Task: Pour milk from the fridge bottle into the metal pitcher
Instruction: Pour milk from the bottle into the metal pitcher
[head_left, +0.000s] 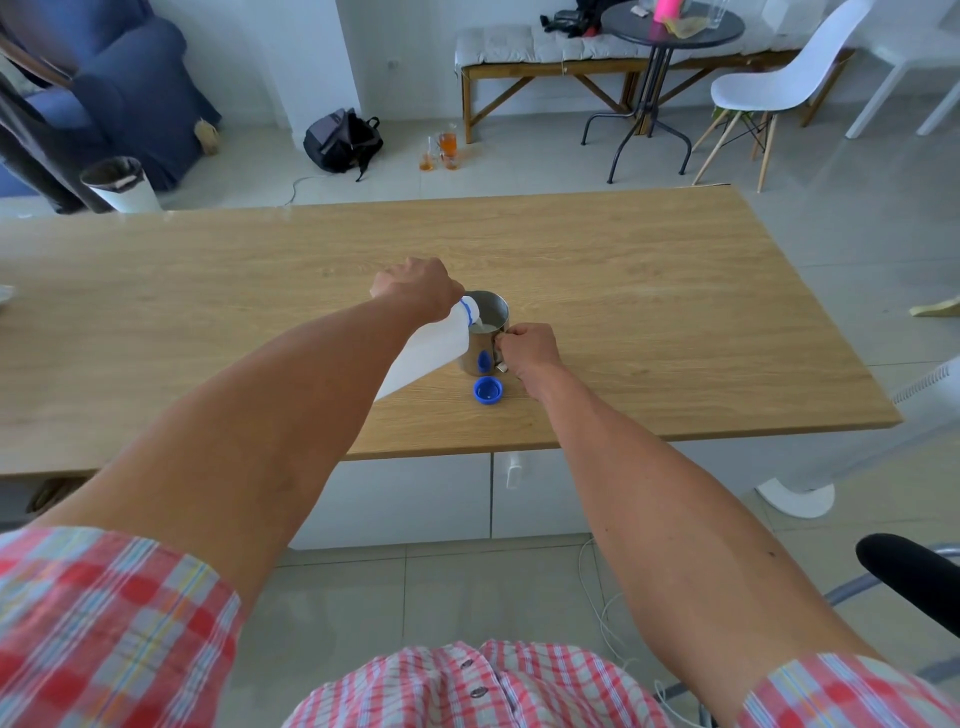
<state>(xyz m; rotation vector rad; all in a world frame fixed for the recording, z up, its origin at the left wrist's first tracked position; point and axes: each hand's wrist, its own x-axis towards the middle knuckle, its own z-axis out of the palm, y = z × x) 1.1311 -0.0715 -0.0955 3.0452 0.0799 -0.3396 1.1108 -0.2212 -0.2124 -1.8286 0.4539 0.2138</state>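
A white plastic milk bottle (423, 356) with a blue neck ring is tipped over, its mouth resting above the rim of the metal pitcher (488, 332). My left hand (415, 288) grips the bottle near its neck. Milk runs from the mouth, and a little white milk shows inside the pitcher. My right hand (527, 349) is closed on the pitcher's handle on its right side. The bottle's blue cap (488, 389) lies upside down on the wooden table (675, 322), just in front of the pitcher.
A yellow object (935, 309) lies past the table's right edge. A white fan base (795, 496) and a black chair arm (909, 574) are at my right. Beyond the table stand a bin (122, 184), a backpack (343, 140) and glasses on the floor.
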